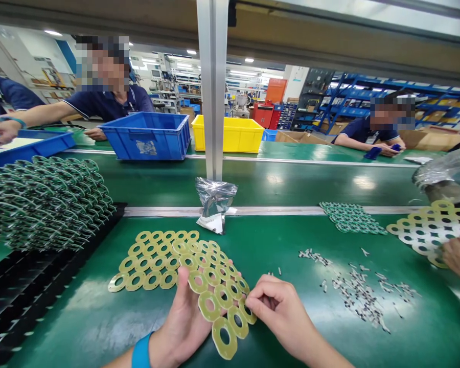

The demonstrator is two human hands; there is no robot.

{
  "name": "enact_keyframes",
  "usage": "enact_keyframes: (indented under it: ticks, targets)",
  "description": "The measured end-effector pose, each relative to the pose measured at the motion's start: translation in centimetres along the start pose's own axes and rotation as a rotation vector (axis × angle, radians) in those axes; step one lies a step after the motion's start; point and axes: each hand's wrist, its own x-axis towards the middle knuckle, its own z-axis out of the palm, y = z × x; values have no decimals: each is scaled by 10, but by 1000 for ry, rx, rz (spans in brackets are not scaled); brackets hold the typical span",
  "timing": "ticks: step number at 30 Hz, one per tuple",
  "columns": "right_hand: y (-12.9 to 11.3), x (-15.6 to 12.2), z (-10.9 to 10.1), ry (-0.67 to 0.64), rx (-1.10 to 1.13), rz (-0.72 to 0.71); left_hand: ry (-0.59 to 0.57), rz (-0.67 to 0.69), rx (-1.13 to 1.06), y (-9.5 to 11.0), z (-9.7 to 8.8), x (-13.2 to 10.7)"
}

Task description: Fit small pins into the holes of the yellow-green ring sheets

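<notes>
Holding a yellow panel of rings [218,291] at six o'clock above the desk [291,240], the left hand [182,322] grasps it from beneath; the right hand's [279,309] fingers [258,301] pinch its edge. It looks thin, light, stiff, likely snappable, best held by edges.

A green bench [99,317] carries yellow ring panels [153,260], scattered small pins [360,294], a foil bag [214,204] and a black rack [19,286].
</notes>
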Motion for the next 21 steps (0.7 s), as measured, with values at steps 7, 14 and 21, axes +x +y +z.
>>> enact_keyframes:
  ticks: [7, 14, 21]
  targets:
    - [-3, 1, -5, -28, 33, -18, -27, -24, 30, 2, 2, -1]
    - [24, 8, -90, -105, -175, 53, -103, -54, 4, 5, -4, -4]
    - [33, -9, -92, -301, -491, 29, -87, -76, -4, 6, -7, -5]
